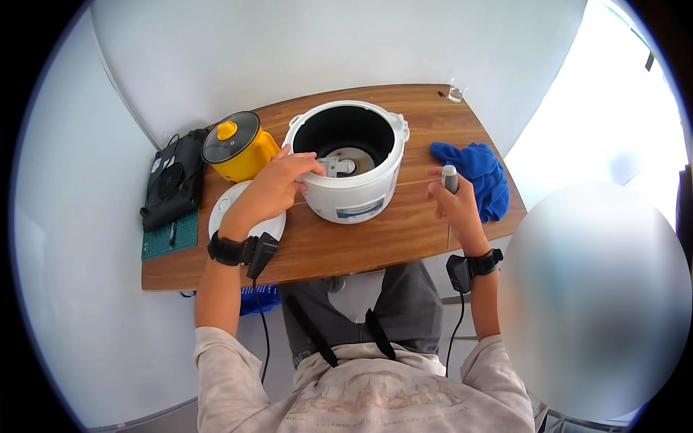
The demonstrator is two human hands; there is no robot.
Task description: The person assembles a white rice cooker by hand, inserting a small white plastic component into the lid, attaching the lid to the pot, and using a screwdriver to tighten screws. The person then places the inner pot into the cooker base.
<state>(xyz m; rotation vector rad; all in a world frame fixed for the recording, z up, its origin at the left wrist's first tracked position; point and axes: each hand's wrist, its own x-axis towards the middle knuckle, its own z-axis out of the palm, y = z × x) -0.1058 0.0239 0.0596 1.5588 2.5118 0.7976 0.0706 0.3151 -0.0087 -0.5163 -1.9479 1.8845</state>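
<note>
In front of me on the table stands a white rice cooker body (346,195), its lid off and its dark inside showing. A pale bracket-like piece (334,167) lies over the round metal plate at its bottom. My left hand (278,180) grips the cooker's near left rim, fingers bent over the edge and the thumb outside. To the right of the cooker, my right hand (456,203) is closed around a screwdriver (450,177) with a grey handle. Its thin shaft points down toward the table's front edge, apart from the cooker.
A yellow electric pot (249,160) with a glass lid stands left of the cooker. Under my left forearm lies a white round lid-like piece (276,225). Farther left are a black appliance (172,184) and a green mat (162,244). A blue cloth (480,173) and a small glass (455,94) sit right.
</note>
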